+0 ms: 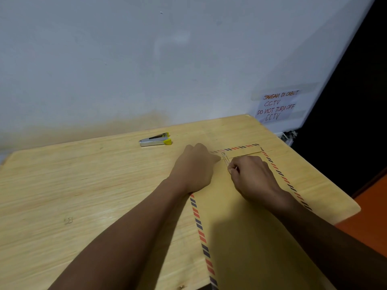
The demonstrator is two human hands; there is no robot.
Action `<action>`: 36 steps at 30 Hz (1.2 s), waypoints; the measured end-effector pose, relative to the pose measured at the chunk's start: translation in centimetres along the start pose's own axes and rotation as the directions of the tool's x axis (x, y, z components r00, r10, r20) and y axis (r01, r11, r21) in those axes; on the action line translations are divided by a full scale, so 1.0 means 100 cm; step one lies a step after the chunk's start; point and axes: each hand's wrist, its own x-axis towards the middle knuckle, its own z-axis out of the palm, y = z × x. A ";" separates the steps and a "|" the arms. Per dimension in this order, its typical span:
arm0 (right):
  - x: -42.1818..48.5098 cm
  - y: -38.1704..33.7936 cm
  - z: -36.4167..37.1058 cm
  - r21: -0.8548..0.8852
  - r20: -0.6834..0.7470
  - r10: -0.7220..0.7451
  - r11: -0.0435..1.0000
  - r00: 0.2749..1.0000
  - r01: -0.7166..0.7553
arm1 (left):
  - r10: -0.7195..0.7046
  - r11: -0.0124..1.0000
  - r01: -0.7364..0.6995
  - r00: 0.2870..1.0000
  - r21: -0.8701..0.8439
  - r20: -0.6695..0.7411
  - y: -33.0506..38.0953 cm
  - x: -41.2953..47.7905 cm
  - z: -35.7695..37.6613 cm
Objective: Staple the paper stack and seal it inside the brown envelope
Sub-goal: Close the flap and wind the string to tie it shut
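Note:
A brown envelope (240, 222) with a red-and-blue striped border lies flat on the wooden table (83, 185), its flap end pointing away from me. My left hand (194, 168) rests fisted on the envelope's upper left part, fingers pressing near the flap's small round button. My right hand (251, 174) pinches the thin closure string (226, 161), which runs taut from the fingertips up to that button. The paper stack is not visible. A silver stapler (156, 140) with a yellow tip lies apart on the table, beyond my left hand.
A white wall rises right behind the table, with a taped handwritten note (276, 105) at the right. The table's right edge (326, 172) drops to an orange surface and a dark area.

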 end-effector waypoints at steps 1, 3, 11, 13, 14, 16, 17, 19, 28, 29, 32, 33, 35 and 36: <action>-0.001 0.002 -0.001 -0.022 -0.001 -0.019 1.000 1.000 0.019 | 0.019 1.000 -0.019 1.000 0.020 0.002 0.001 -0.001 -0.001; -0.003 0.006 -0.003 -0.055 -0.002 -0.035 0.998 0.999 0.035 | 0.046 0.997 -0.047 0.999 0.058 0.024 0.003 0.000 -0.002; 0.004 0.030 -0.008 -0.067 -0.013 0.037 0.997 0.999 -0.038 | 0.018 0.999 -0.018 1.000 0.045 0.008 0.000 -0.001 0.003; 0.011 0.034 -0.010 -0.069 -0.009 0.051 0.996 0.999 -0.051 | -0.002 1.000 0.002 1.000 0.019 -0.001 0.000 -0.001 0.004; 0.015 0.035 -0.012 -0.063 -0.011 0.049 0.997 0.999 -0.049 | -0.003 1.000 0.003 1.000 0.011 -0.005 0.000 -0.001 0.004; 0.026 0.037 -0.016 -0.015 -0.016 0.037 0.999 0.999 -0.037 | -0.004 1.000 0.004 1.000 0.003 -0.002 0.000 -0.001 0.004; 0.031 0.038 -0.017 0.018 -0.016 0.027 0.999 1.000 -0.027 | -0.007 1.000 0.007 1.000 0.001 0.004 0.000 -0.001 0.003; 0.044 0.038 -0.020 0.066 0.000 0.000 0.998 1.000 0.000 | -0.009 1.000 0.009 1.000 0.000 0.015 -0.001 0.000 0.002; 0.092 0.014 -0.006 0.140 0.094 -0.089 0.987 0.992 0.075 | -0.155 0.947 0.144 0.988 -0.286 -0.016 0.000 -0.001 -0.004; 0.093 0.009 -0.004 0.150 0.103 -0.097 0.985 0.990 0.081 | -0.175 0.936 0.160 0.984 -0.314 -0.019 0.000 0.000 -0.005; 0.091 -0.003 0.003 0.161 0.140 -0.148 0.979 0.979 0.125 | -0.229 0.902 0.204 0.973 -0.379 -0.020 -0.003 0.000 -0.007; 0.089 -0.006 0.005 0.158 0.150 -0.167 0.977 0.975 0.143 | -0.253 0.883 0.224 0.967 -0.412 -0.017 -0.004 0.000 -0.007; 0.081 -0.009 0.008 0.159 0.162 -0.196 0.972 0.967 0.171 | -0.300 0.844 0.260 0.954 -0.470 -0.012 -0.007 0.001 -0.007; 0.076 -0.009 0.008 0.157 0.164 -0.210 0.970 0.964 0.185 | -0.312 0.834 0.269 0.950 -0.482 -0.010 -0.008 0.002 -0.008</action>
